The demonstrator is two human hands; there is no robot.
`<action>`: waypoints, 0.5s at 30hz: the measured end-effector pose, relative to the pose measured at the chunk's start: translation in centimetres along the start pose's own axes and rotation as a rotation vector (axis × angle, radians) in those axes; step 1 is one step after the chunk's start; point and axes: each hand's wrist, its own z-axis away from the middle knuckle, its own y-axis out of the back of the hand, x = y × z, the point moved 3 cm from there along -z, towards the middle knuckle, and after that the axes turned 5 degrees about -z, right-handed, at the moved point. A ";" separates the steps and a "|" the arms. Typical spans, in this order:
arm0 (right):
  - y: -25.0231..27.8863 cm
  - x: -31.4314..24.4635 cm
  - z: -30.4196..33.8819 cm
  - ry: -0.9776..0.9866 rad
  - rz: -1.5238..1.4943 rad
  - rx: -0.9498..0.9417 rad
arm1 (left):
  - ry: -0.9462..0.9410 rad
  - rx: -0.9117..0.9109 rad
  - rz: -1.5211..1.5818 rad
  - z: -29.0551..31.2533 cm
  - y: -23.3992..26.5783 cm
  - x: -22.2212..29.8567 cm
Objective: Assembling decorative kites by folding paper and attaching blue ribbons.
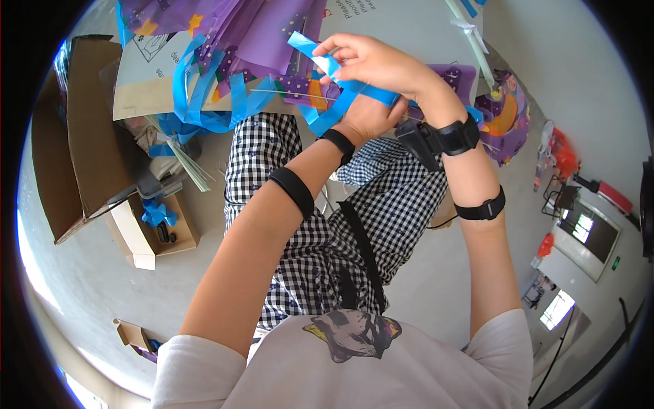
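The right hand [371, 61] is raised at the far centre of the scene, its fingers pinched closed on a blue ribbon strip [327, 65] that runs diagonally under the palm. The left hand [368, 116] sits just below and behind it, mostly hidden by the right wrist; its fingers curl around the lower part of the same strip, though how firmly they close cannot be told. Both forearms carry black straps, and the right wrist bears a black wrist device [443, 140].

Just beyond the hands lies a purple kite sheet [266, 41] printed with stars and dots, its edges hung with more blue ribbon tails [204, 102] that loop down to the left. A thin rod crosses the sheet near the fingers. The sheet rests on a pale board [409, 27] at the far side, and a second piece of purple printed material [504, 116] shows to the right of the wrists.

On the floor to the left stands an open cardboard box [82, 136], with a smaller cardboard box [163, 232] near it holding a blue bow [157, 213]. The person's checked trousers [320, 232] fill the middle of the view.
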 end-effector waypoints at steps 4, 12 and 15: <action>1.6 0.8 1.1 0.068 0.456 0.298 | 0.021 0.053 -0.071 0.2 0.1 -0.1; 2.5 2.1 3.4 -0.196 0.579 0.092 | 0.171 -0.189 -0.129 0.6 -0.5 -0.5; 1.5 2.7 3.1 -0.155 0.482 0.087 | 0.129 -0.142 -0.150 0.9 -0.9 -1.2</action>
